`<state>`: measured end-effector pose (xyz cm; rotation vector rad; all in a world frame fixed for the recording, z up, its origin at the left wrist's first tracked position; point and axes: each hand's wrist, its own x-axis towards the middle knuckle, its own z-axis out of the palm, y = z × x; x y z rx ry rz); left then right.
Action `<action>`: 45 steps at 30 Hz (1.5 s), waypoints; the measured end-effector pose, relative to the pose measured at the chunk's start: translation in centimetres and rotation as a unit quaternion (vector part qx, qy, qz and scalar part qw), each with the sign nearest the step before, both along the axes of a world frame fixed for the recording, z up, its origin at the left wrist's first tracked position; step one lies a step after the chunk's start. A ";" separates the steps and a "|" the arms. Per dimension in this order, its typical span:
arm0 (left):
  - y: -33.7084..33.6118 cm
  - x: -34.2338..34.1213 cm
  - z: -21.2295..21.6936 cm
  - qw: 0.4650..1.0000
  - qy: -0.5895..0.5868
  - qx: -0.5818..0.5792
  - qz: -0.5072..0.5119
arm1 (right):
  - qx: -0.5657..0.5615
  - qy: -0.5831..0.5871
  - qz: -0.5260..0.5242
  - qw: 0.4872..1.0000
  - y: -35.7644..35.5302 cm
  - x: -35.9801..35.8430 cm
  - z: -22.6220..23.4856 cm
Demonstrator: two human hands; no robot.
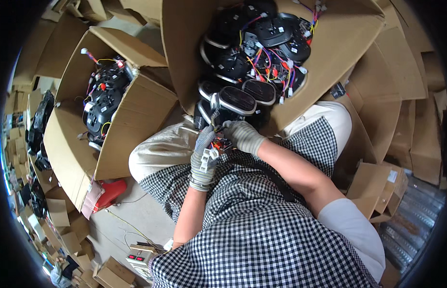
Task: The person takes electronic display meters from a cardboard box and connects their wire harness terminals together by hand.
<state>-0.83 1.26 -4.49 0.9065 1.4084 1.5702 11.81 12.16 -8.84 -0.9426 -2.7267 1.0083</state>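
Observation:
Both my hands, in grey striped gloves, meet above my lap at the near edge of a big cardboard box (339,53). My left hand (205,149) is closed round a wire harness (214,120), and white plug connectors (209,158) lie over its fingers. Beside it my right hand (242,136) pinches at the same wires, its fingertips partly hidden. Red and dark parts (222,144) show just beneath the hands. Inside the box, black oval panels with silver rims (238,100) lie heaped with coloured wires and white plugs.
At the left stands another cardboard box (132,105) holding similar black panels (105,109). A red object (111,193) sits on the floor by its corner. To the right are a small open carton (377,187) and ridged metal sheeting (413,216). A device with red switches (138,257) is at lower left.

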 end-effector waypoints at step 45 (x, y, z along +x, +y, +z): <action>0.0 -0.2 0.4 0.789 0.600 -0.096 -0.086 | -0.203 0.138 -0.273 0.930 -4.8 1.0 5.0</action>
